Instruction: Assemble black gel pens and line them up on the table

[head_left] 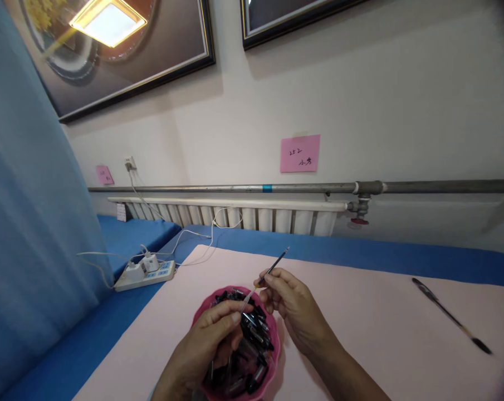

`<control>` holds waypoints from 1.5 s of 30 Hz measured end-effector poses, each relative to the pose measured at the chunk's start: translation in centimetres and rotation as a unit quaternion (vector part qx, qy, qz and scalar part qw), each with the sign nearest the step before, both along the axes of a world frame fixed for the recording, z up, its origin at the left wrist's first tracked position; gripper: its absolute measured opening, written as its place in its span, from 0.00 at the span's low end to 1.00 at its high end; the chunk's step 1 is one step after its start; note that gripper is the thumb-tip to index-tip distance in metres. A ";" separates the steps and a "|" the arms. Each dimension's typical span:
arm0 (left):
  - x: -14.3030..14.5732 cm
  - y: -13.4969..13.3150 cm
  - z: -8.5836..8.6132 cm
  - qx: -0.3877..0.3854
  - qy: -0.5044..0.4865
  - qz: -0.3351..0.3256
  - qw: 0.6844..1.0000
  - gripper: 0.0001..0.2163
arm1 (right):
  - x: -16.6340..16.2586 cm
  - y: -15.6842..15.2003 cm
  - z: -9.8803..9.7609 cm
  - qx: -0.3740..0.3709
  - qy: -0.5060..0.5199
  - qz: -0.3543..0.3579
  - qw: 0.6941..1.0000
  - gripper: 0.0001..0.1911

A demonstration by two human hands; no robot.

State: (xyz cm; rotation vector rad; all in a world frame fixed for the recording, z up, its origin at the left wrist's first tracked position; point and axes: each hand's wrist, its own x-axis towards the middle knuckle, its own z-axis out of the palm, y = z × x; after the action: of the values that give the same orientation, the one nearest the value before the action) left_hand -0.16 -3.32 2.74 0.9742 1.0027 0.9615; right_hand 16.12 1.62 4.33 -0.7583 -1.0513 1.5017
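My right hand pinches a pen refill between thumb and fingertips, its dark ink tube slanting up to the right. The refill's lower end is yellowish. It lines up with a small translucent tube, which the closed fingertips of my left hand grip; whether the two are joined I cannot tell. Both hands are over or beside a pink scalloped bowl, filled with many black and clear pen parts. A pen with black ends lies on the pink sheet to the right.
The pink sheet covers a blue surface. A power strip with white plugs and cables sits at the left, near a blue curtain. Behind stand a radiator and a metal pipe along the wall.
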 end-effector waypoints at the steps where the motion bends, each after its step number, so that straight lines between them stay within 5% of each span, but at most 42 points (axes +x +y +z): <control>1: 0.0 0.0 0.0 0.001 0.001 0.001 1.000 0.14 | 0.0 0.0 0.0 -0.001 0.000 0.003 1.000 0.12; 10: -0.8 -0.3 0.2 0.003 -0.041 0.024 0.999 0.13 | -0.2 -0.5 0.2 0.002 -0.048 -0.010 0.999 0.11; 17: -1.4 -0.2 0.2 0.002 0.021 -0.001 1.000 0.13 | 0.2 -0.7 0.4 0.052 -0.152 -0.031 0.987 0.07; 21: -1.3 -0.2 -0.2 -0.004 0.029 -0.001 1.000 0.13 | -0.1 -1.1 0.5 0.067 -0.229 0.013 0.971 0.07; 24: -1.2 0.0 0.1 0.003 -0.005 0.041 0.999 0.13 | -0.3 -1.2 0.5 0.054 -0.238 0.089 0.966 0.06; 26: -1.4 0.2 0.6 0.024 -0.048 0.108 0.993 0.15 | -0.2 -1.0 0.2 0.075 -0.267 0.079 0.957 0.11; 28: -1.6 0.4 1.0 0.049 -0.090 0.187 0.977 0.17 | -0.3 -1.0 -0.7 0.146 -0.368 0.033 0.918 0.12; 32: -2.1 0.7 1.2 0.064 -0.112 0.267 0.955 0.20 | -1.4 -1.3 -3.9 0.302 -0.560 0.053 0.770 0.20; 35: -2.1 0.7 1.0 0.065 -0.112 0.271 0.954 0.20 | -2.5 -1.8 -5.7 0.315 -0.613 0.061 0.722 0.29; 39: -2.1 0.7 0.8 0.066 -0.119 0.255 0.957 0.19 | -3.0 -1.4 -5.8 0.293 -0.623 0.065 0.723 0.26; 45: -2.2 0.7 0.6 0.067 -0.132 0.251 0.957 0.17 | -2.2 -0.3 -5.0 0.269 -0.568 0.066 0.775 0.19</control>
State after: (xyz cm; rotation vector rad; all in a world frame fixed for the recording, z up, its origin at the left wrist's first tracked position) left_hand -2.35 -2.58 3.38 0.6821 0.9849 1.5564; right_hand 13.92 1.29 -0.70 -1.1948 -2.3455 0.6262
